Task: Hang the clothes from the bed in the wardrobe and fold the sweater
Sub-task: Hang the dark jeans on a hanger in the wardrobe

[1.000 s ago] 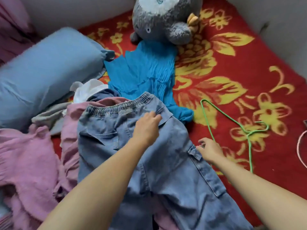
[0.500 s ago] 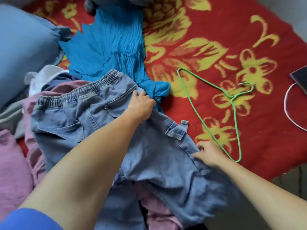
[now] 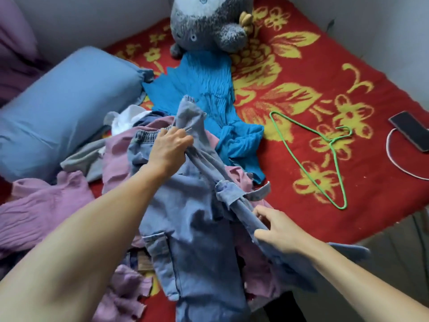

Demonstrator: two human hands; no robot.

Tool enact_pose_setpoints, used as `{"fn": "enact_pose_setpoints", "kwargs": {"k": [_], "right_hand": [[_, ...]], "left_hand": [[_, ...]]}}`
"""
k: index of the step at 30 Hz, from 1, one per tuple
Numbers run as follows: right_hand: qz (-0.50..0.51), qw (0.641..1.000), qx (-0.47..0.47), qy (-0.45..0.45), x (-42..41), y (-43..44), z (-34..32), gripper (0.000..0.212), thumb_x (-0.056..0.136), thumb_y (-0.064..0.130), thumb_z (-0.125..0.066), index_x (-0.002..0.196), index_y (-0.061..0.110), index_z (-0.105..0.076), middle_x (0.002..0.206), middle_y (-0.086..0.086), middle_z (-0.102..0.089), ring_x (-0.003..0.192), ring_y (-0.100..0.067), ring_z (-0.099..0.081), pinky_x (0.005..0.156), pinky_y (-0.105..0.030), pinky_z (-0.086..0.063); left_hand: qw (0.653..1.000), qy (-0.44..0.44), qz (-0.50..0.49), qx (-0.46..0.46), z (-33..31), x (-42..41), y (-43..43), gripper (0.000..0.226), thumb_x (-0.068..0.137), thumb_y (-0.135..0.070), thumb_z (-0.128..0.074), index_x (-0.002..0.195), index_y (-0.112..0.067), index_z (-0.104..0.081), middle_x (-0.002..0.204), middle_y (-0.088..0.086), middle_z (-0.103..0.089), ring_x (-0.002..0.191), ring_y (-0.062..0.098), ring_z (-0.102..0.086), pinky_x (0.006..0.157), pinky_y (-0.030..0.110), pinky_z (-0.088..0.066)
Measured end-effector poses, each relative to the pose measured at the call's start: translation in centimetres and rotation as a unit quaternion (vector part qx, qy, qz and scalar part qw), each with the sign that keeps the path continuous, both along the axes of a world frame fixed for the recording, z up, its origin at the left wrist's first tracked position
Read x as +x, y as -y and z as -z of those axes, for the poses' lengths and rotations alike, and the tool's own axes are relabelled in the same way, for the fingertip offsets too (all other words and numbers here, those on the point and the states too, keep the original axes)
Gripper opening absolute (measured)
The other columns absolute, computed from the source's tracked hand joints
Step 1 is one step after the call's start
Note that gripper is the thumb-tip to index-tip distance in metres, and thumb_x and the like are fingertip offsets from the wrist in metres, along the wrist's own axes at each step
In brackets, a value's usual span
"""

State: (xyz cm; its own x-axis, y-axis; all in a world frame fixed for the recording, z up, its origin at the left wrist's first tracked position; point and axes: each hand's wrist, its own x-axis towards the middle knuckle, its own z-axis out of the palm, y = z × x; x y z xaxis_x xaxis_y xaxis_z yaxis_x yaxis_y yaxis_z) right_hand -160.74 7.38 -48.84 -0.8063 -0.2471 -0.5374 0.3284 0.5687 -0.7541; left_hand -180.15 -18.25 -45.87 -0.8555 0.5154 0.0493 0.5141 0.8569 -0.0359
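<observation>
– Counting the hands on the cloth, how many do you find?

– Two. The left hand (image 3: 170, 147) has its fingers closed tight around a bunched part of the one pair of light blue denim trousers (image 3: 197, 228), close to the elastic waistband. The right hand (image 3: 276, 228), at 5 o'clock from the left one, has fingers and thumb curled around a rolled fold of the same trousers. The denim is pulled into a ridge between them.

– Where do the trousers lie?

– On the heap of clothes in the middle of the bed, with the legs running toward 6 o'clock.

– And hangers?

– One thin green wire hanger (image 3: 331, 144). It lies flat on the red blanket with yellow flowers (image 3: 348, 66), at 3 o'clock from the trousers, apart from both hands.

– Which other clothes are there?

– One bright blue crinkled garment (image 3: 204, 89) at 12 o'clock, partly under the denim. Mauve-pink crinkled cloth (image 3: 39, 212) lies at 9 o'clock and under the trousers; whether it is one piece or more, I cannot tell. One white cloth (image 3: 126, 119) and one grey cloth (image 3: 81, 161) are at 10 o'clock.

– Anything more on the bed?

– One long blue pillow (image 3: 65, 108) at 10 o'clock, one grey plush toy (image 3: 209, 22) at 12 o'clock, and at far 3 o'clock one dark phone (image 3: 409, 130) with one white cable (image 3: 392, 156) beside it.
</observation>
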Motion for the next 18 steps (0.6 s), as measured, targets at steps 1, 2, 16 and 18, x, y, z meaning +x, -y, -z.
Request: {"fn": "enact_pose_setpoints", "kwargs": {"k": [1, 2, 16, 18], "right_hand": [[-0.011, 1.0, -0.003, -0.002, 0.7, 2.2, -0.8, 0.015, 0.062, 0.026, -0.057, 0.07, 0.03, -0.045, 0.058, 0.016, -0.051, 0.056, -0.001, -0.041, 0.056, -0.022, -0.036], [-0.019, 1.0, -0.006, -0.005, 1.5, 4.4, -1.4, 0.015, 0.063, 0.027, -0.058, 0.071, 0.031, -0.046, 0.058, 0.017, -0.052, 0.056, 0.0, -0.042, 0.055, -0.019, -0.036], [-0.095, 0.982, 0.156, 0.047, 12.0, 16.9, 6.1, 0.046, 0.084, 0.021, -0.057, 0.13, 0.024, -0.056, 0.131, -0.003, -0.058, 0.121, -0.021, -0.053, 0.098, -0.03, -0.042], [-0.098, 0.964, 0.242, 0.055, 12.9, 13.4, 6.8, 0.048, 0.085, 0.018, -0.056, 0.132, 0.025, -0.052, 0.134, -0.004, -0.052, 0.124, -0.025, -0.049, 0.099, -0.035, -0.042]], "left_hand": [[1.0, 0.0, -0.006, 0.004, -0.7, 0.8, 2.2, 0.022, 0.068, 0.0, -0.064, 0.088, -0.009, -0.07, 0.087, 0.014, -0.062, 0.09, 0.034, -0.058, 0.078, 0.042, -0.037], [1.0, 0.002, -0.011, 0.008, -1.2, 1.4, 4.4, 0.022, 0.066, -0.001, -0.066, 0.086, -0.009, -0.071, 0.085, 0.015, -0.062, 0.089, 0.035, -0.058, 0.077, 0.043, -0.04], [0.975, 0.134, -0.173, -0.049, 5.6, 14.7, 17.1, 0.031, 0.081, -0.007, -0.053, 0.111, -0.013, -0.062, 0.107, 0.015, -0.054, 0.101, 0.036, -0.053, 0.079, 0.043, -0.045], [0.983, 0.135, -0.122, -0.023, 6.6, 17.4, 14.7, 0.028, 0.082, -0.008, -0.053, 0.107, -0.013, -0.062, 0.105, 0.014, -0.053, 0.099, 0.035, -0.051, 0.078, 0.043, -0.045]]}}
